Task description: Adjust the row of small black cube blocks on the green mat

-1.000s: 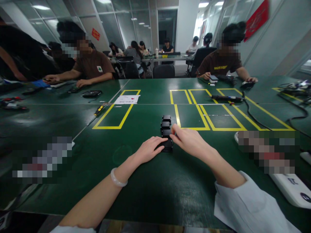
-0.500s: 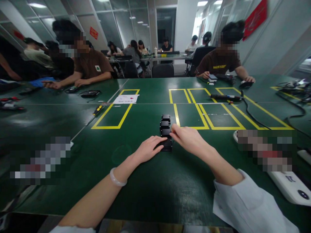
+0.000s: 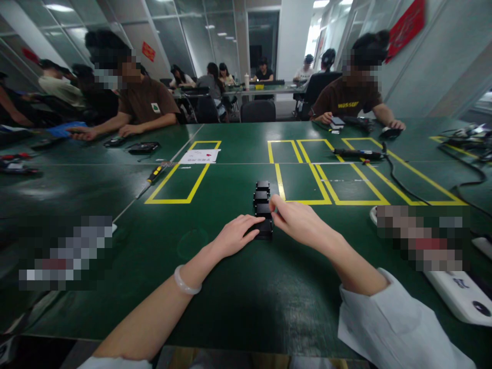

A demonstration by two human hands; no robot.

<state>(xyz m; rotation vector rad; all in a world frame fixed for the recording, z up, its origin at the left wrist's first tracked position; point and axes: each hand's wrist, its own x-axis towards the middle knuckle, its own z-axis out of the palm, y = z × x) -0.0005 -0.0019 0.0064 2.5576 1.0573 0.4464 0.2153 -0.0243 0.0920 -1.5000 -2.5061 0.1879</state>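
Observation:
Several small black box-shaped parts (image 3: pixel 262 197) stand in a row that runs away from me on the green table (image 3: pixel 230 302). My left hand (image 3: pixel 235 234) steadies the nearest black block (image 3: pixel 265 229), with fingertips on its top and the thumb along its near left side. Beside the right edge of the row, my right hand (image 3: pixel 298 218) is closed in a pinch close to the two nearest blocks. Whatever lies between its fingertips is too small or hidden to make out.
Yellow tape outlines (image 3: pixel 303 202) mark the table beyond the blocks. A yellow-black screwdriver (image 3: pixel 155 174) and a paper sheet (image 3: pixel 200 156) lie to the left; a corded black tool (image 3: pixel 357 154) lies to the right. White device (image 3: pixel 457 294) at near right. Two people sit opposite.
Both hands stay almost in the same place on the row. The right hand's pinch has shifted very slightly; the blocks have not visibly moved.

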